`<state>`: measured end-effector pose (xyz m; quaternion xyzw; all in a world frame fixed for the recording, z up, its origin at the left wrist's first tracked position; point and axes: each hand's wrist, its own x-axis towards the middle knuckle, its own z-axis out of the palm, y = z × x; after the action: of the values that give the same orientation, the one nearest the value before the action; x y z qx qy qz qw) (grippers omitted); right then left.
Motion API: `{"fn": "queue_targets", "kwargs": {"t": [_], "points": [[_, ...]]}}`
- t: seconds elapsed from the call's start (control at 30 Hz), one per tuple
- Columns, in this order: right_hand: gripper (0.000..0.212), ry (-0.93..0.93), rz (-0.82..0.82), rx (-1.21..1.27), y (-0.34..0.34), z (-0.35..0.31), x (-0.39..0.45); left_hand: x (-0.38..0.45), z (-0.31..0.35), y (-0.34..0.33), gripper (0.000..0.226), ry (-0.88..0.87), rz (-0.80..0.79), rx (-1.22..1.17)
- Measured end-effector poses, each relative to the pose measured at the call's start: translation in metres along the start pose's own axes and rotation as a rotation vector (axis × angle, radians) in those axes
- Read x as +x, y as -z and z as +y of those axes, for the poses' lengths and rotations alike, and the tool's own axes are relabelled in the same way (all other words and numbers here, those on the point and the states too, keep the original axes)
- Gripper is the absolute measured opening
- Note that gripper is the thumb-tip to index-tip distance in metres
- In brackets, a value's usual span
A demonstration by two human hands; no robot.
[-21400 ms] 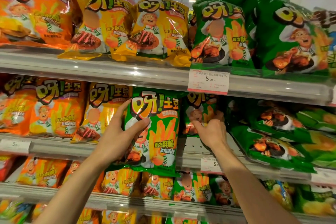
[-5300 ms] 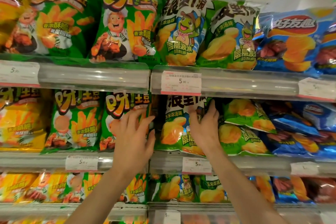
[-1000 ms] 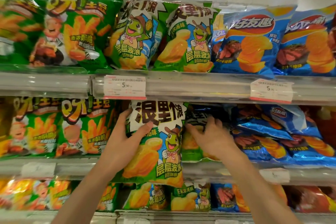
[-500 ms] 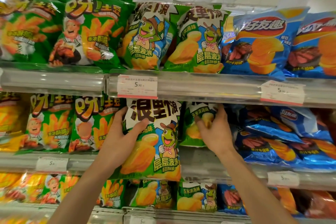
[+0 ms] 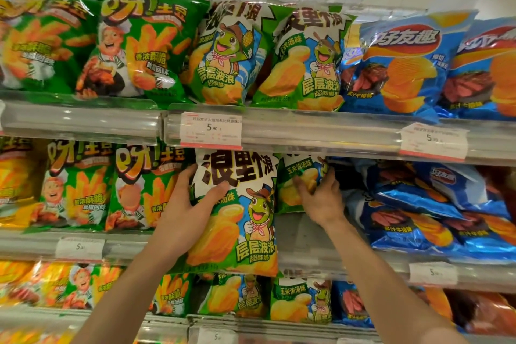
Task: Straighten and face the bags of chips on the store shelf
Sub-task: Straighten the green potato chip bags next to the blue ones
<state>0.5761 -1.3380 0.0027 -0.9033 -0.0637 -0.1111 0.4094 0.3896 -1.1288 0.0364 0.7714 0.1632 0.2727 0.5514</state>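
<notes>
My left hand (image 5: 185, 211) grips a green turtle chip bag (image 5: 245, 220) by its left side, holding it upright in front of the middle shelf (image 5: 312, 257), its bottom hanging below the shelf edge. My right hand (image 5: 321, 198) is deeper in the shelf, fingers closed on a second turtle chip bag (image 5: 296, 176) standing behind and to the right. Green fries bags (image 5: 139, 190) stand upright just left of my left hand. Blue ridged-chip bags (image 5: 418, 209) lie slumped on their backs to the right.
The top shelf (image 5: 307, 131) carries upright green, turtle and blue bags, with a price tag (image 5: 211, 130) on its rail. The lowest shelf (image 5: 279, 324) holds more bags. Bare shelf floor shows between my wrists. Yellow bags (image 5: 14, 190) sit at far left.
Over the last second my right hand has lifted the rear turtle bag from slumped to upright. My left hand keeps the front bag steady; the view has shifted slightly right.
</notes>
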Motion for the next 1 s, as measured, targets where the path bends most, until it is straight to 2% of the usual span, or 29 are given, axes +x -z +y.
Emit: {"fn": "queue_targets", "kwargs": {"t": [0.1, 0.17, 0.27, 0.33, 0.4, 0.53, 0.6, 0.63, 0.7, 0.83, 0.93, 1.0], "points": [[0.110, -0.073, -0.075, 0.014, -0.001, 0.004, 0.005, 0.000, -0.002, 0.000, 0.071, -0.013, -0.011, -0.012], [0.107, -0.065, -0.024, 0.127, 0.004, 0.006, 0.003, 0.001, -0.004, 0.000, 0.071, -0.025, -0.003, -0.011], [0.085, 0.036, 0.087, 0.287, 0.016, 0.000, -0.014, -0.001, -0.008, -0.002, 0.069, -0.062, 0.005, -0.014], [0.066, 0.114, 0.097, 0.365, 0.025, -0.007, -0.036, -0.004, -0.007, -0.008, 0.073, -0.081, -0.006, -0.029], [0.060, 0.131, 0.004, 0.432, 0.033, -0.017, -0.063, -0.006, -0.008, -0.018, 0.075, -0.095, -0.022, -0.028], [0.076, 0.054, -0.227, 0.630, 0.033, -0.022, -0.091, -0.012, -0.004, -0.048, 0.085, -0.151, -0.082, 0.000], [0.069, -0.015, -0.212, 0.679, 0.035, -0.018, -0.086, -0.015, -0.001, -0.056, 0.092, -0.188, -0.128, 0.058], [0.061, -0.042, -0.189, 0.694, 0.038, -0.014, -0.081, -0.015, -0.001, -0.057, 0.087, -0.226, -0.131, 0.108], [0.049, -0.051, -0.164, 0.714, 0.048, -0.008, -0.066, -0.009, -0.005, -0.051, 0.072, -0.332, -0.057, 0.229], [0.044, 0.030, -0.019, 0.702, 0.059, -0.012, -0.038, 0.012, -0.023, -0.041, 0.062, -0.477, 0.214, 0.467], [0.042, 0.165, 0.072, 0.529, 0.049, -0.021, -0.029, 0.015, -0.036, -0.050, 0.065, -0.469, 0.186, 0.555], [0.053, 0.168, 0.126, 0.351, 0.037, -0.018, -0.033, 0.014, -0.046, -0.056, 0.068, -0.466, 0.133, 0.578]]}}
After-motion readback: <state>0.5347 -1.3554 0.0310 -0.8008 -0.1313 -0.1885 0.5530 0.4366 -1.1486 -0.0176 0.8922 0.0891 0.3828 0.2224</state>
